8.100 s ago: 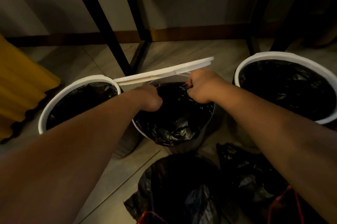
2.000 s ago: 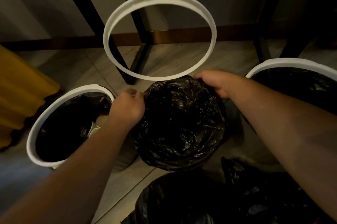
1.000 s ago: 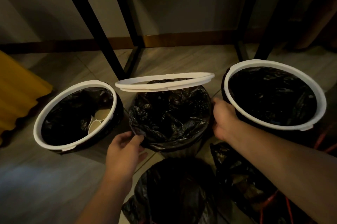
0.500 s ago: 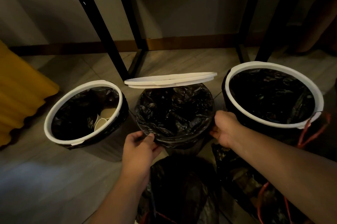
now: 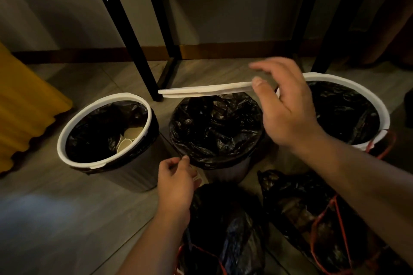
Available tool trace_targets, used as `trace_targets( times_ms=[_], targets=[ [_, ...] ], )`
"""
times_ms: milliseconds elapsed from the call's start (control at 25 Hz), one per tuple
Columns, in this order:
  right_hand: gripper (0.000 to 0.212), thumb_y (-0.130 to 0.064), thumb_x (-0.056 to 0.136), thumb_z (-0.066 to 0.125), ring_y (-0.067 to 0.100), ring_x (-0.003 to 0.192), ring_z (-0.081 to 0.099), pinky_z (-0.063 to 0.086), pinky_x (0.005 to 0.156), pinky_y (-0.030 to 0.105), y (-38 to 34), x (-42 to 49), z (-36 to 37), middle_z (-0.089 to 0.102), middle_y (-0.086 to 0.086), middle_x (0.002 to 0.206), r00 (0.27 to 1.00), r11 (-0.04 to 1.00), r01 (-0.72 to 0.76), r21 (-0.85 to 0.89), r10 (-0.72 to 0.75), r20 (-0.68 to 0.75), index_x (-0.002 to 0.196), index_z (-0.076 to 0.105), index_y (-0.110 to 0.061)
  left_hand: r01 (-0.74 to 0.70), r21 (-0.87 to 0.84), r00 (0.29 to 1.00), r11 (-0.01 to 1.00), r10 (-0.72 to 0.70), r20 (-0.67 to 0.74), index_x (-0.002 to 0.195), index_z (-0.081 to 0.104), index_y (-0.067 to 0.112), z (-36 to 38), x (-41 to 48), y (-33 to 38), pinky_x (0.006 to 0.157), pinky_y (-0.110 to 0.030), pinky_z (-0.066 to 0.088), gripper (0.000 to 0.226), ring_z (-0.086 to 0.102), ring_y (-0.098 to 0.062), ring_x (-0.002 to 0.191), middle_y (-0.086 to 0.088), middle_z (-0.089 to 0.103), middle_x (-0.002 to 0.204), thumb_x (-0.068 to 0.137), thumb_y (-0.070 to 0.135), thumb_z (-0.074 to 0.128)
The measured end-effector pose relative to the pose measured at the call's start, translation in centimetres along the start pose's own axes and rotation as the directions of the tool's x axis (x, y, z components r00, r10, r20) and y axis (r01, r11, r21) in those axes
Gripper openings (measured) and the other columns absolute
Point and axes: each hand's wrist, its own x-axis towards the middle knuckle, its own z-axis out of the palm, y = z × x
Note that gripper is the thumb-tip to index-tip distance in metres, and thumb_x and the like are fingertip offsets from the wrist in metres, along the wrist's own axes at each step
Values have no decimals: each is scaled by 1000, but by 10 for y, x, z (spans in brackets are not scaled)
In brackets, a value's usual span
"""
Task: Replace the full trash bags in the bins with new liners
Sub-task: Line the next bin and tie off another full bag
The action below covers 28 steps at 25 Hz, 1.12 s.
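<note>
Farthest left, a yellow corrugated sheet point(image 5: 24, 107) leans at the frame's edge on the tiled floor point(image 5: 55, 218). Next stands the left bin point(image 5: 73, 118), its white rim band clamped over black plastic, with a few paper cups point(image 5: 130, 138) lying inside. Black table legs point(image 5: 125, 28) rise behind it. The left hand point(image 5: 176, 183) hovers low at the near-left side of the middle bin point(image 5: 225, 172). Its fingers are loosely curled and the thumb and forefinger tips are drawn together right at the folded hem, but in this dim light I cannot tell whether they pinch anything. That middle bin wears a crinkled, glossy black liner point(image 5: 214, 125), turned over the rim and sagging into the hollow. Its white ring point(image 5: 201, 91) is tilted up over the far edge and shows almost edge-on. The right hand point(image 5: 288, 109) is raised at the ring's right end with its thumb tip against it. The fingers are spread, lightly bent and blurred above it, closed on nothing. Beyond sits the right bin point(image 5: 348, 81), ringed in white and lined in black, a red drawstring hanging at its side. Two full trash bags point(image 5: 225, 230) with red ties lie bunched on the floor in the foreground, just before the middle and right bins.
</note>
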Motion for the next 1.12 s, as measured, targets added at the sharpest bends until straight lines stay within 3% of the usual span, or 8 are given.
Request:
trace_targets(
  times_ms=[40,120,320,440,640,760,840,1120],
  targets=[
    [34,-33,105,51,6,123,53,41,106,31,3,8,-2,62,-10,128,997,997,38,-72,-33,66,129,70,-21,4,-26,1000,1000,-5,-2,111,64,16,-2,-2,-1,80,-40,63,11,71,-22,90,-6,70,97,105,26,64],
    [37,-31,104,52,11,130,51,38,113,46,12,5,1,64,-6,134,982,992,52,-117,-29,189,135,68,-20,-10,-34,1000,999,10,2,106,67,12,-5,-2,-1,77,-36,62,5,71,-22,89,-9,72,98,102,16,66],
    [29,-26,102,61,16,113,63,42,100,41,48,-37,4,74,-7,114,894,917,356,-179,-278,353,126,75,-20,7,58,997,998,-12,71,99,64,7,1,2,-3,76,-33,63,16,71,-23,84,-16,72,95,94,-7,70],
    [24,-24,100,67,17,104,67,47,94,41,65,-57,9,74,-6,105,836,888,432,-156,-329,439,120,79,-20,46,49,994,998,-50,93,91,62,7,8,5,-13,68,-31,61,17,70,-22,76,-15,69,86,95,-9,67],
    [21,-27,100,68,17,97,67,50,90,40,75,-72,18,74,-4,103,789,881,456,-127,-335,515,116,81,-20,71,-43,997,997,-73,-37,99,67,8,-1,9,-22,63,-28,62,7,74,-19,74,-11,74,86,101,3,63],
    [23,-30,101,65,16,96,67,50,92,41,81,-77,21,73,-4,103,788,892,438,-113,-320,527,115,82,-22,-72,-38,984,997,65,-164,106,70,20,-11,17,-6,75,-35,63,9,76,-16,88,-2,75,99,101,27,67],
    [24,-32,102,64,14,97,66,49,94,39,83,-79,21,73,-6,104,790,898,425,-110,-309,530,116,81,-23,-169,47,971,984,175,-165,109,71,26,-13,21,8,80,-34,63,14,76,-10,94,4,76,104,98,35,74],
    [25,-33,100,62,4,103,62,37,104,22,88,-80,26,74,-14,107,802,944,322,-77,-228,553,116,80,-26,-172,36,981,984,175,-85,105,75,11,-11,28,14,80,-30,63,9,79,-18,95,-5,80,98,96,14,77]
  ],
)
